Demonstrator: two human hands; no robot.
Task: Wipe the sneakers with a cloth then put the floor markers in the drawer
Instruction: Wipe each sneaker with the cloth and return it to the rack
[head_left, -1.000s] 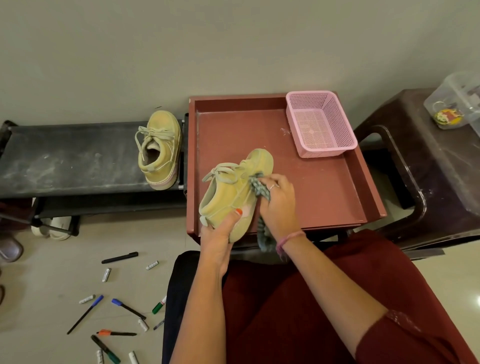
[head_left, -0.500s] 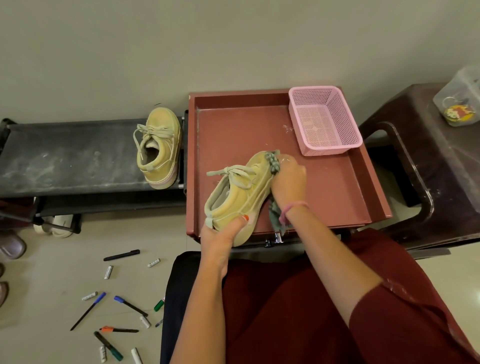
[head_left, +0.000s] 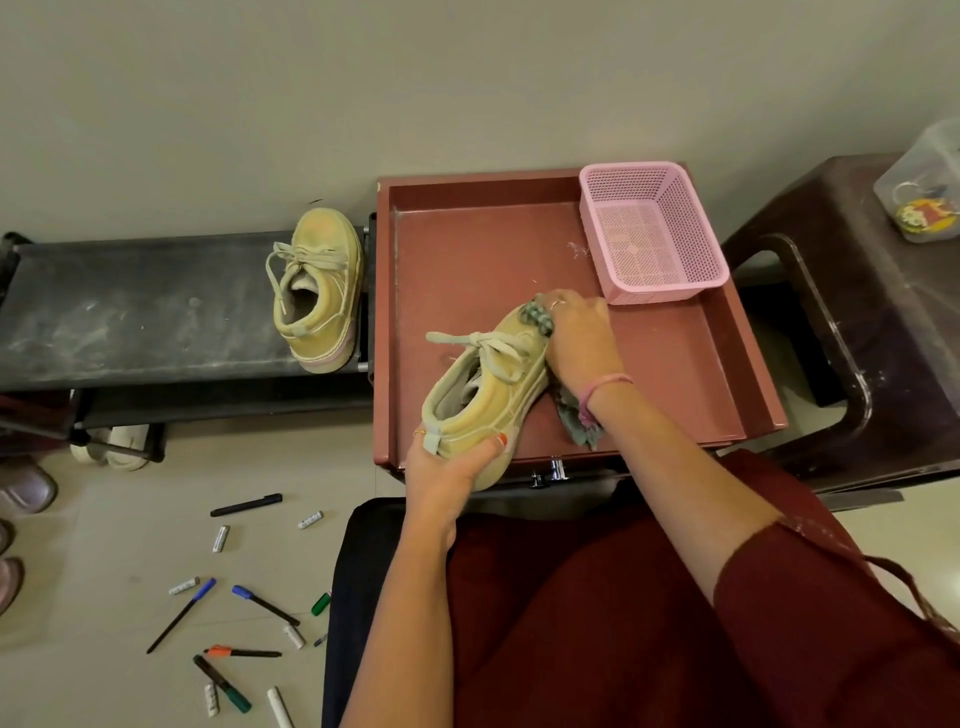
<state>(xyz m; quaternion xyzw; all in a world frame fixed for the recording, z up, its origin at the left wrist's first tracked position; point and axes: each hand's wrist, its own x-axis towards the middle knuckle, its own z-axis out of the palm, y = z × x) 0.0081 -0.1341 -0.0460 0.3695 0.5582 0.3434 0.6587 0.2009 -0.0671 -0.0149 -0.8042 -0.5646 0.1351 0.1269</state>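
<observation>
Sliding from the sneaker's (head_left: 493, 387) side up to its toe, the right hand (head_left: 582, 340) grips the grey cloth (head_left: 537, 317) in curled fingers, while the left hand (head_left: 447, 465) clasps the heel over the drawer's (head_left: 675, 364) front edge; no readable writing.

We seem to be in a home's shoe corner by a plain wall. On the left a low black shoe rack (head_left: 130, 306) holds a sneaker (head_left: 317, 291), with sandals (head_left: 111, 447) beneath, and on the right stands a brown plastic stool (head_left: 883, 332) on the tiled floor (head_left: 104, 545).
</observation>
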